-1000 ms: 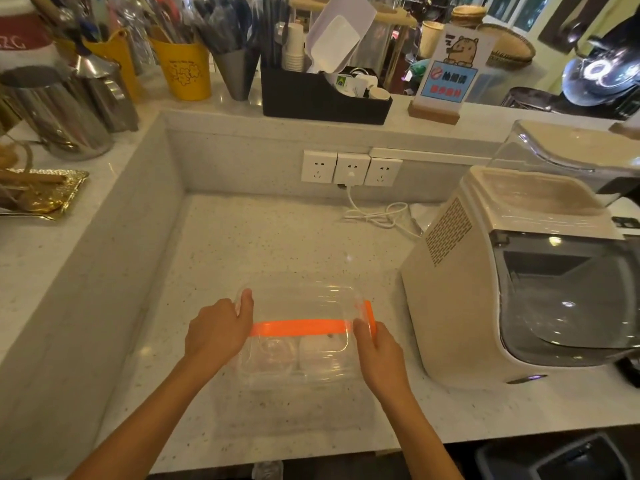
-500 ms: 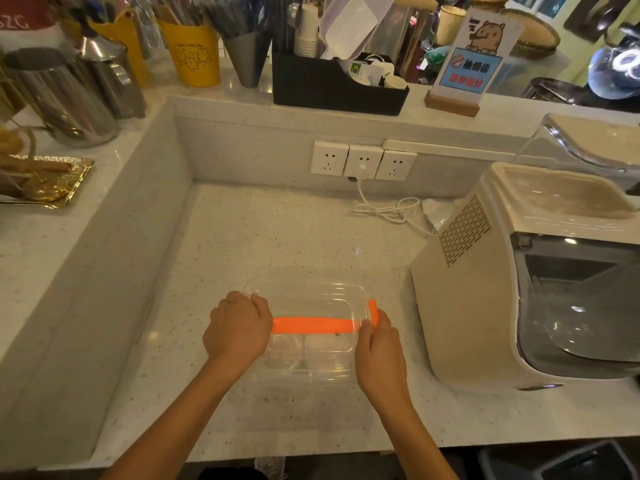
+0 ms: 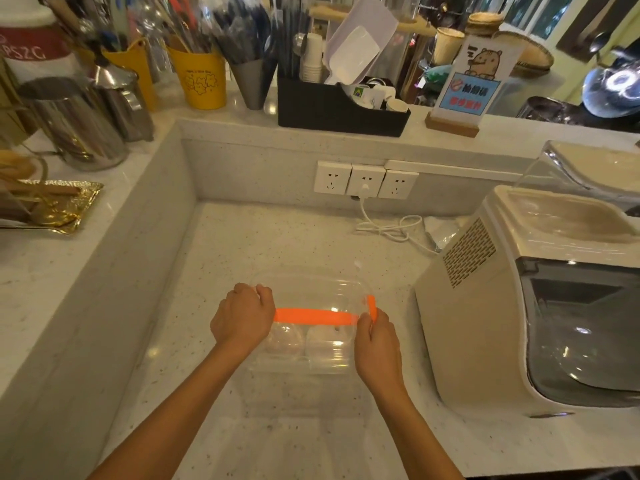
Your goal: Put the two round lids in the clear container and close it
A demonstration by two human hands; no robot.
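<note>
A clear plastic container (image 3: 311, 292) with its clear cover on lies on the speckled counter in front of me. An orange strap (image 3: 313, 316) runs across its top. Two round clear lids (image 3: 287, 341) (image 3: 327, 341) lie side by side inside, seen through the plastic. My left hand (image 3: 242, 315) is curled over the container's left edge, at the strap's left end. My right hand (image 3: 375, 337) pinches the strap's right end against the container's right side.
A cream-coloured machine (image 3: 519, 306) with a dark window stands close to the right of the container. A white cable (image 3: 388, 230) runs from the wall sockets (image 3: 365, 180). Steel jugs (image 3: 79, 123), yellow cups and a black organiser (image 3: 339, 109) line the raised ledge.
My left hand has closed from a flat press into a curled grip on the container's left edge. The right hand stays at the strap's right end. The view has drifted slightly.
</note>
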